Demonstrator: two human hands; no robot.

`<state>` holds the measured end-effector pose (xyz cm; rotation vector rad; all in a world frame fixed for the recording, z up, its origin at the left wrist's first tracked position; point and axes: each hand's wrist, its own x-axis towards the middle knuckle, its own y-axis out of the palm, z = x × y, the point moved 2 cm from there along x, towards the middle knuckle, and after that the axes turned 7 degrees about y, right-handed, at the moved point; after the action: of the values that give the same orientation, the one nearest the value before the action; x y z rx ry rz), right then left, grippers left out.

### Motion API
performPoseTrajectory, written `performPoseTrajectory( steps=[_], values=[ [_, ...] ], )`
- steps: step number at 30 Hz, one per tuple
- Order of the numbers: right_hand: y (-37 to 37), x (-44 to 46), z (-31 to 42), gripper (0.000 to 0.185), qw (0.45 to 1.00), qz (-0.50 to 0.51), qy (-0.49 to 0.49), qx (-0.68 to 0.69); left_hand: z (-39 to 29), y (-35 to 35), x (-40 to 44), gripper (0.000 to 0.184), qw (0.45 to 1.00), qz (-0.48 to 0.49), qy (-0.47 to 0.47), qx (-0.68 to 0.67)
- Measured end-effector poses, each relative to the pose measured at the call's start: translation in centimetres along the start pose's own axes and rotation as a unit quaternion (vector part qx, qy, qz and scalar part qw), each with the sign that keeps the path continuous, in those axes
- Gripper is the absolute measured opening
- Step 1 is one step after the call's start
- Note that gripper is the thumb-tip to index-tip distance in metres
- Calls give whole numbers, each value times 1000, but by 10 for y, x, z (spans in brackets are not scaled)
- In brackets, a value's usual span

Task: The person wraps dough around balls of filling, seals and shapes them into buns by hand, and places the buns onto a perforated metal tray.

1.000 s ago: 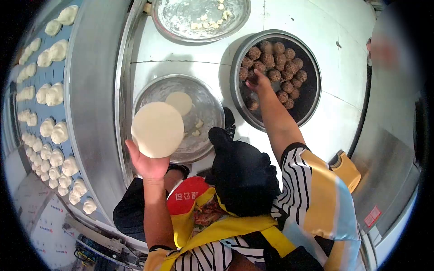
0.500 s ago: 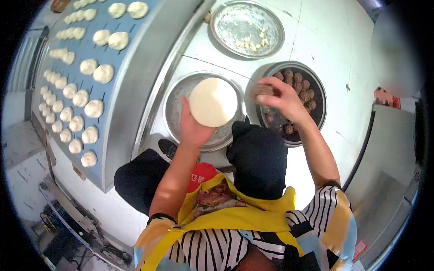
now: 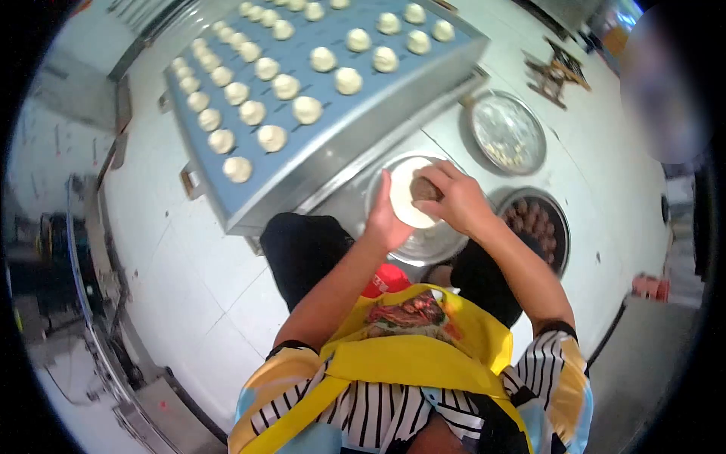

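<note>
Hands mid-frame, seen from a head cam looking down. L hand (image 3: 388,218) bears a pale, round dough disc (image 3: 403,203), its thumb up along the disc's 9 o'clock edge; other fingers hidden under the disc, so can't tell how far open they are. R hand (image 3: 460,198) has its fingers curled closed round a brown ball (image 3: 426,189), thumb below, ball over the disc's 3 o'clock side; can't tell if ball & disc touch. Both hands are close together, w/ the disc btwn them, above a round metal pan (image 3: 431,250).

Around the hands: at 2 o'clock, a 2nd round pan (image 3: 503,121) w/ small pale bits at its lower side; at 3 to 4 o'clock, a dark-bottomed pan (image 3: 564,261) w/ a cluster of brown balls (image 3: 532,219), partly behind the R forearm. From 9 to 12 o'clock, a big blue board (image 3: 333,129) in a metal frame, w/ many pale dough mounds (image 3: 307,110) in rough rows. Farther off at 1 to 2 o'clock, a small wooden stool (image 3: 556,72) on white floor tiles (image 3: 197,280). At 6 o'clock, the person's yellow apron (image 3: 416,363) over a striped top.
</note>
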<state>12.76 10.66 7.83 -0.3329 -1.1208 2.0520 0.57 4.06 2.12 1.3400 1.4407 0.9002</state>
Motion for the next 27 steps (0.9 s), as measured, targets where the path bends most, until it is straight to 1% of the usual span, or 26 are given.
performPoseTrajectory(
  steps=[2, 5, 8, 9, 12, 13, 14, 16, 17, 18, 19, 20, 22, 23, 24, 25, 26, 27],
  values=[
    [4, 5, 24, 52, 995, -15, 45, 83, -12, 3, -13, 71, 999, -10, 6, -47],
    [23, 3, 29, 53, 996, -77, -53, -2, -18, 4, -17, 62, 996, 12, 45, -79],
    [27, 2, 40, 54, 996, -75, -53, 6, -26, -3, -25, 59, 996, 23, 60, -62],
    [27, 1, 42, 54, 997, -66, -48, -9, -28, -3, -29, 54, 996, 23, 64, -62],
    [31, 6, 44, 55, 993, -101, -41, 45, -33, -3, -40, 49, 996, -10, 62, -57],
    [32, 6, 45, 56, 993, -102, -51, 36, -34, -7, -39, 47, 996, 23, 69, -55],
    [34, 5, 46, 57, 993, -102, -57, 25, -33, -12, -37, 44, 995, 4, 101, -19],
    [36, 2, 47, 59, 994, -90, -66, 18, -38, -7, -40, 46, 990, 8, 136, 39],
    [35, 2, 47, 60, 994, -78, -70, 23, -39, -11, -41, 48, 989, 2, 132, 60],
    [33, 1, 46, 60, 995, -66, -75, 29, -41, -13, -42, 51, 987, 15, 123, 98],
    [29, 1, 44, 59, 992, -60, -94, 56, -41, -17, -43, 52, 986, 2, 127, 104],
    [26, 0, 37, 55, 990, -50, -36, 125, -42, -20, -44, 53, 985, -9, 134, 111],
    [20, 0, 18, 47, 963, -27, 74, 259, -44, -19, -48, 56, 991, 24, 114, 65],
    [25, 4, -1, 31, 937, -24, 164, 306, -42, -18, -50, 56, 991, 16, 114, 64],
    [26, 7, -11, 29, 898, 36, 212, 383, -39, -16, -52, 57, 992, 8, 114, 63],
    [28, 9, -19, 28, 847, 94, 257, 456, -36, -14, -53, 55, 992, 0, 103, 67],
    [29, 8, -24, 27, 784, 150, 298, 523, -33, -12, -53, 53, 993, -7, 92, 71],
    [28, 10, -20, 21, 772, 149, 300, 540, -30, -10, -51, 51, 994, -14, 83, 75]
  ],
)
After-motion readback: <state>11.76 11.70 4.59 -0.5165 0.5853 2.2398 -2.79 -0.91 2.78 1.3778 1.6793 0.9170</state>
